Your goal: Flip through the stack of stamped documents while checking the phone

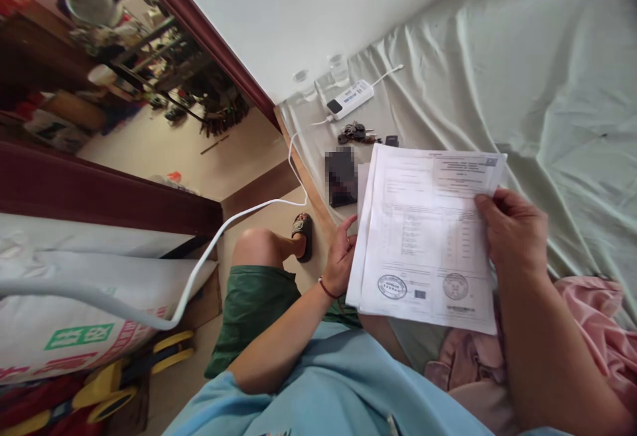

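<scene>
A stack of printed papers [428, 237] lies tilted between my hands above the covered surface. Two round stamps and a table of text show on the top sheet. My right hand [517, 230] pinches the top sheet at its right edge, thumb on the front. My left hand [342, 257] grips the stack from the left side, its fingers partly hidden behind the papers. Just beyond the papers are a dark, partly blurred-out flat object [341, 184], a bunch of keys [354, 133] and a small black item [391, 140].
A white power strip [350, 99] with a white cable [259, 202] sits near two clear cups [338, 70]. The cable hangs across the left side. A pale green sheet [448, 91] covers the surface. Pink cloth [597, 323] lies at right, white sacks [99, 316] at left, beside a doorway.
</scene>
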`<state>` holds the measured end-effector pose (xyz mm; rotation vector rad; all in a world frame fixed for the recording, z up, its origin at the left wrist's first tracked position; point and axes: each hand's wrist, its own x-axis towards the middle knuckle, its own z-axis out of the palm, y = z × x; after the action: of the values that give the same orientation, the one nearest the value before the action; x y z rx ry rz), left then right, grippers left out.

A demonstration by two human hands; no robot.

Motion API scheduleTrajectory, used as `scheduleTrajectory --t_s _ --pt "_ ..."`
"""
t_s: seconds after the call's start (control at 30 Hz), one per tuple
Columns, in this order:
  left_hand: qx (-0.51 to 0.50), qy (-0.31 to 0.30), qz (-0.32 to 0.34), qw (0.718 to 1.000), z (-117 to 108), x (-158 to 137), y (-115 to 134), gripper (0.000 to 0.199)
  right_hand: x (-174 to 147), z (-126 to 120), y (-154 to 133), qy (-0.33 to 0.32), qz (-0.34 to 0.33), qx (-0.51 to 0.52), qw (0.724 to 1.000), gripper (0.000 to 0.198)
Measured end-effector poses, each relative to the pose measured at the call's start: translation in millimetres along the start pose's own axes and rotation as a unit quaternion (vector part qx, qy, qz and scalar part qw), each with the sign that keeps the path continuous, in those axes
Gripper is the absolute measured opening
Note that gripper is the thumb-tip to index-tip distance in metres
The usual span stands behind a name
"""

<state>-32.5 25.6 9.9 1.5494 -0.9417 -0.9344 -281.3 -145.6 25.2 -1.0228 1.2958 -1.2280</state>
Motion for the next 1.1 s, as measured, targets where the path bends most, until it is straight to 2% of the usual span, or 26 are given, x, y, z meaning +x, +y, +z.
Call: scheduleTrajectory --t_s 0.1,0.23,0.43,0.57,0.67,0.93,1.1 --pt "-0.073 -0.009 -0.049 0.996 -1 0 2 0.072 0 -1 1 -0.013 -0.005 -0.023 1.0 0.019" --pt "-0.103 -0.004 -0.055 0.993 1 0 0 0.063 2 -5 3 -0.036 -0.018 -0.044 0.998 0.02" --pt "-0.08 0.009 -0.026 0.996 1 1 -2 0.048 3 -12 3 -0.064 -0.023 -0.132 0.989 0.018" --pt "-0.055 0.004 -0.012 0.998 0 2 -2 0.045 0 -10 1 -0.082 -0.036 -0.154 0.984 0.02" --pt "0.001 0.027 0.008 1.0 0 1 -2 0.043 -2 -9 0 -0.087 -0.038 -0.158 0.983 0.022" --pt "0.096 0.016 0.041 0.994 1 1 8 0.039 -6 -3 -4 -0.067 -0.028 -0.129 0.989 0.024" --pt "0.156 0.041 0.049 0.986 2 1 10 0.036 -3 -4 -1 0.009 -0.045 -0.124 0.991 0.024"
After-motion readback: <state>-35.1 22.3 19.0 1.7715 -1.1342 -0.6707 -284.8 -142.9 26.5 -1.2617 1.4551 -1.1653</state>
